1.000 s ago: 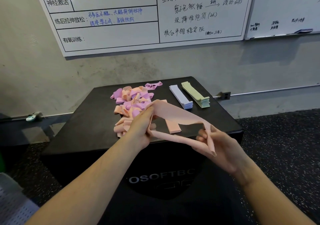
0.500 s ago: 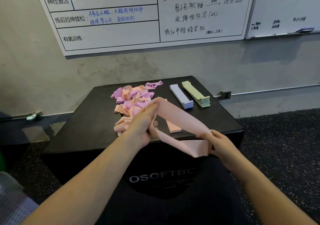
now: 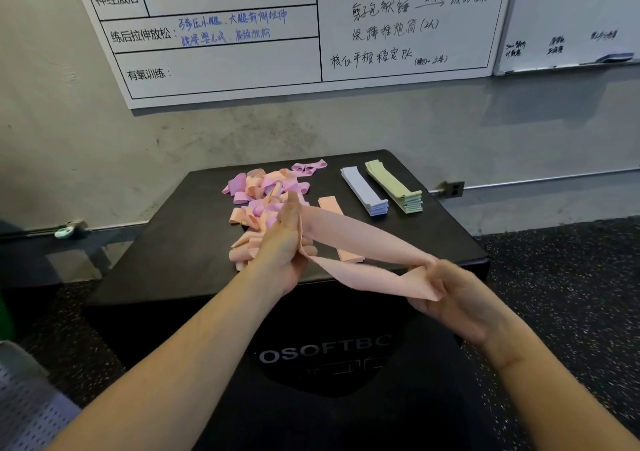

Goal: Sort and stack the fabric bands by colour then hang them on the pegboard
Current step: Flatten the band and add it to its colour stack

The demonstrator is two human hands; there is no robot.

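A peach fabric band (image 3: 363, 256) stretches between both hands above the front of the black box (image 3: 180, 242). My left hand (image 3: 282, 246) grips its left end, and my right hand (image 3: 446, 294) pinches its twisted right end. Behind my left hand lies a loose heap of pink and peach bands (image 3: 263, 197). A flat peach band (image 3: 330, 206) lies partly under the held one. A stacked lavender pile (image 3: 363, 190) and a stacked green pile (image 3: 394, 187) sit at the box's back right.
A whiteboard (image 3: 277, 34) with writing hangs on the grey wall behind the box. A perforated grey panel (image 3: 24, 405) shows at the lower left corner. Dark speckled floor (image 3: 571, 277) surrounds the box.
My right hand has pulled the band's right end outward and the band is drawn straighter between the hands. My left hand stayed near the heap.
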